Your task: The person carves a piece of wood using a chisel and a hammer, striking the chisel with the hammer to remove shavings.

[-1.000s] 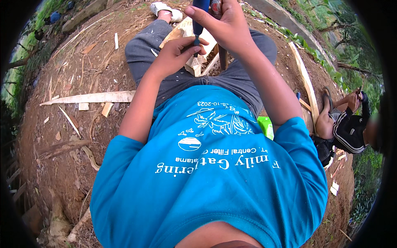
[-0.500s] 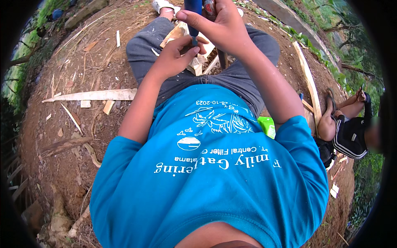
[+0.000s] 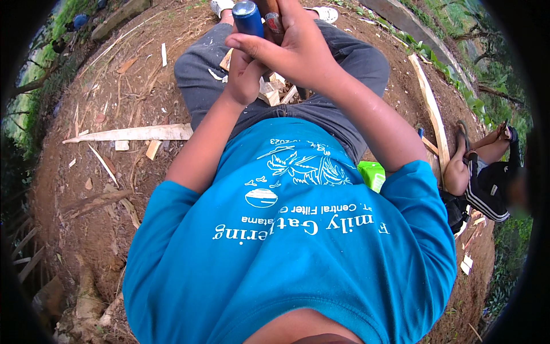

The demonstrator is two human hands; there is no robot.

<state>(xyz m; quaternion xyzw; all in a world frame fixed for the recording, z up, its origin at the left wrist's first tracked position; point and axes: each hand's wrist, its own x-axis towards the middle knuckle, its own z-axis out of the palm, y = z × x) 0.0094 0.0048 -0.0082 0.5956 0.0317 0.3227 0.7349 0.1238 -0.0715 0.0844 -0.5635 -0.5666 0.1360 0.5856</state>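
My right hand (image 3: pixel 298 54) is closed round a brown-handled tool (image 3: pixel 274 23) with a small red label. Its thumb lies against a blue cylindrical handle (image 3: pixel 247 20), whose rounded end tips up. Beneath that thumb, my left hand (image 3: pixel 247 80) is closed at the lower part of the blue-handled tool; its fingers are partly hidden. A dark flat piece (image 3: pixel 303 92) shows below my right hand, perhaps the brown-handled tool's blade. Pale wood pieces (image 3: pixel 275 94) lie between my legs, partly covered by the hands.
Left of my legs lies a long pointed wood strip (image 3: pixel 132 133); another strip (image 3: pixel 428 109) is on the right. Chips are scattered over brown soil (image 3: pixel 69 172). A green packet (image 3: pixel 372 175) is beside my right side. Another person (image 3: pixel 487 180) sits at far right.
The blue-handled tool has shifted left and its rounded end has tilted into view. My left hand has moved up behind my right thumb; the metal tip it pinched is now hidden.
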